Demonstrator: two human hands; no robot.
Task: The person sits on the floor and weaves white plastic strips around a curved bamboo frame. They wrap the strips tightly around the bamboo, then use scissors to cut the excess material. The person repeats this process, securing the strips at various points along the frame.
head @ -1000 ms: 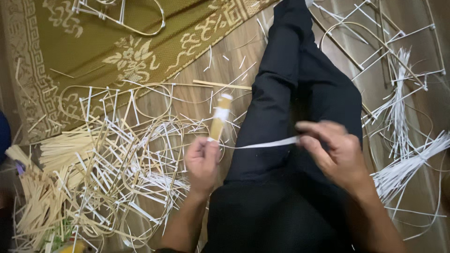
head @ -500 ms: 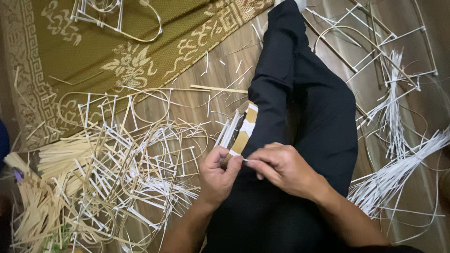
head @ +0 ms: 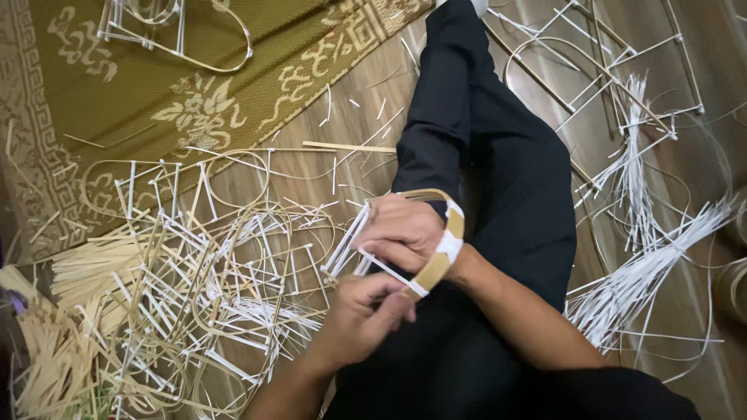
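Right hand [head: 405, 229] sits at centre frame, fingers curled shut around the upper side of a bent tan bamboo strip [head: 440, 264], knuckles toward 10 o'clock. Left hand [head: 362, 315] is just below it, at 7 o'clock from the right, thumb and fingers pinched closed on a thin white strip [head: 385, 268] that runs up-left across the right hand's fingers.

Bamboo strip curves in an arc from the top of the right hand round to its wrist side. It carries white wrapped bindings at two or three spots; the largest sits at 3 o'clock of the right hand. A few straight white-wrapped sticks [head: 346, 245] stick out from the work at 9 o'clock.

Progress, judged from this view: several bindings are already on the arc; the white strip is held taut and loose-ended, so the current wrap looks unfinished. Cannot tell how many joints remain.

Both hands work above the lap, black trousers [head: 498, 155] stretching to 12 o'clock.

Surroundings: tangled heap of finished-looking white-tied frames [head: 194, 264] at 9 o'clock on the wooden floor; bundle of plain bamboo sticks [head: 47, 350] at 8 o'clock; loose white strips [head: 646, 264] at 3 o'clock; olive patterned mat [head: 156, 78] at 11 o'clock.
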